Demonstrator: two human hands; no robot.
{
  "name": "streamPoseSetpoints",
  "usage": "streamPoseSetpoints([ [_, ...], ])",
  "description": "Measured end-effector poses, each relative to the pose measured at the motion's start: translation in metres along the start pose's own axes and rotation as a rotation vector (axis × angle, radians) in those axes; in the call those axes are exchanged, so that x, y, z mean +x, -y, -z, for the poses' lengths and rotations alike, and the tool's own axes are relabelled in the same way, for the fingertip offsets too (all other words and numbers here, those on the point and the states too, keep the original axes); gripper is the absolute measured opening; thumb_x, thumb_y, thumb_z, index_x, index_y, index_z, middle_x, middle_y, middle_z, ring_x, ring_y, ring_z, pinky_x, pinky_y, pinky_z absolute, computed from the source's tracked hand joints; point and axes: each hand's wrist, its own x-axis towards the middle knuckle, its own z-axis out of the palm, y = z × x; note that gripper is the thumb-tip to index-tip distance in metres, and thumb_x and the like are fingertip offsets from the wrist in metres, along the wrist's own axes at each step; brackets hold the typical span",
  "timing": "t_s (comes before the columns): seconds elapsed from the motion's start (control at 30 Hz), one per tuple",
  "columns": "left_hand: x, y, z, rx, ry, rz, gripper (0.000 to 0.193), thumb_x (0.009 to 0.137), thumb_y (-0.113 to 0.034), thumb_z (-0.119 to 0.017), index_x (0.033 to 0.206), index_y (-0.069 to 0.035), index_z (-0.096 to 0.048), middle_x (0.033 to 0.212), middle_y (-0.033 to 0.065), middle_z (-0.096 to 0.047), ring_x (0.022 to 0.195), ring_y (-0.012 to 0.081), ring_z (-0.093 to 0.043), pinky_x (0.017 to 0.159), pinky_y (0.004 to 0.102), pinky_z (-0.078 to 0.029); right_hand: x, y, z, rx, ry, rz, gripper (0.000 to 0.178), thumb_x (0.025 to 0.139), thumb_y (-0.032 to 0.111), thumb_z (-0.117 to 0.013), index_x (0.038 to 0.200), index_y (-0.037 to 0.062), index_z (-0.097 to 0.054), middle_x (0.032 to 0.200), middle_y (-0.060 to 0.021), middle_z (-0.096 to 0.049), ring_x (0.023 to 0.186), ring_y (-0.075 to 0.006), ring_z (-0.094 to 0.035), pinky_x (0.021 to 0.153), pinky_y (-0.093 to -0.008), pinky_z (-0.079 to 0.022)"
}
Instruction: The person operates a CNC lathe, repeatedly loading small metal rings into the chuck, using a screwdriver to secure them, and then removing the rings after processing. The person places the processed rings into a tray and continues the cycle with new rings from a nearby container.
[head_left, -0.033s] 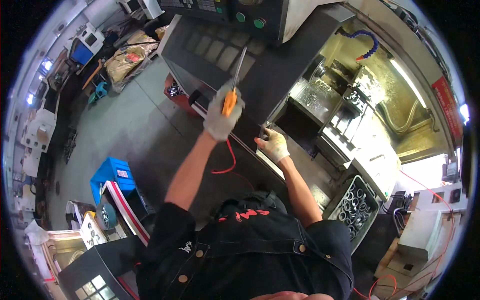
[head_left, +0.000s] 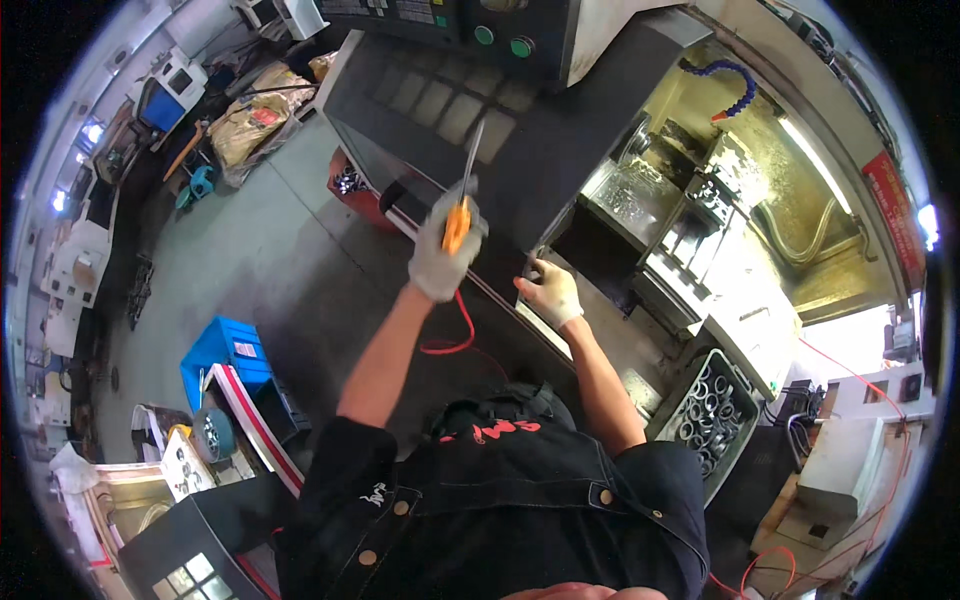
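Two gloved hands over grey workshop floor beside open machine: left hand fisted round orange-handled air gun, nozzle pointing up-away; right hand fingers curled gripping machine door edge.

Blue crate on the floor, grey bin of metal rings, blue coolant hose, green buttons
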Motion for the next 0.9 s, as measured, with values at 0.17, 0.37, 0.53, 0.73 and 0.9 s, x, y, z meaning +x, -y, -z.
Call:
streamPoseSetpoints([
  [0.17, -0.128, 0.067, 0.05, -0.138, -0.038, 0.267, 0.043, 0.078, 0.009, -0.056, 0.118, -0.003, -0.052, 0.111, 0.0076, -0.06, 0.102, 0.0155, -0.057, 0.09, 0.0288, -0.046, -0.042, -0.014, 0.006, 0.15, -0.145, -0.13, 0.046, 0.075, 0.023, -0.073, 0.113, -0.001, -0.062, 0.085, -0.0103, -0.069, 0.073, -0.0138, -0.065, 0.068, -0.0281, -0.051],
  [0.37, -0.236, 0.103, 0.109, -0.121, -0.197, 0.462, 0.028, 0.079, 0.008, -0.056, 0.105, -0.003, -0.054, 0.094, 0.0032, -0.058, 0.089, 0.0118, -0.056, 0.085, 0.0263, -0.045, -0.098, -0.034, 0.012, 0.256, -0.353, -0.219, 0.024, 0.078, 0.015, -0.072, 0.094, 0.0, -0.065, 0.076, -0.0016, -0.065, 0.064, -0.0076, -0.056, 0.057, -0.0237, -0.045],
  [0.53, -0.247, 0.076, 0.135, 0.011, -0.253, 0.456, 0.028, 0.079, 0.004, -0.06, 0.105, -0.004, -0.053, 0.092, 0.001, -0.058, 0.086, 0.0106, -0.056, 0.082, 0.0262, -0.046, -0.148, -0.073, -0.036, 0.925, -0.82, -0.395, 0.025, 0.084, 0.027, -0.066, 0.092, 0.0039, -0.062, 0.067, -0.0003, -0.059, 0.058, -0.0108, -0.056, 0.05, -0.0214, -0.045],
  [0.73, -0.283, 0.072, 0.178, 0.464, -0.087, 0.485, 0.032, 0.077, -0.005, -0.055, 0.108, -0.007, -0.053, 0.088, 0.0144, -0.06, 0.082, 0.0307, -0.06, 0.077, 0.0367, -0.048, -0.155, -0.083, -0.129, 1.545, -0.196, -0.89, 0.033, 0.085, 0.029, -0.062, 0.103, 0.0014, -0.059, 0.105, -0.0153, -0.061, 0.095, -0.0285, -0.058, 0.075, -0.0398, -0.051],
  [0.9, -0.338, 0.031, 0.21, 0.674, 0.032, 0.779, 0.038, 0.073, -0.013, -0.058, 0.11, -0.007, -0.056, 0.093, 0.0205, -0.063, 0.09, 0.0384, -0.061, 0.078, 0.0419, -0.048, -0.08, 0.009, -0.233, 1.564, 0.406, -0.671, 0.041, 0.087, 0.022, -0.061, 0.121, 0.0017, -0.051, 0.124, -0.02, -0.053, 0.114, -0.037, -0.052, 0.091, -0.0461, -0.049],
])
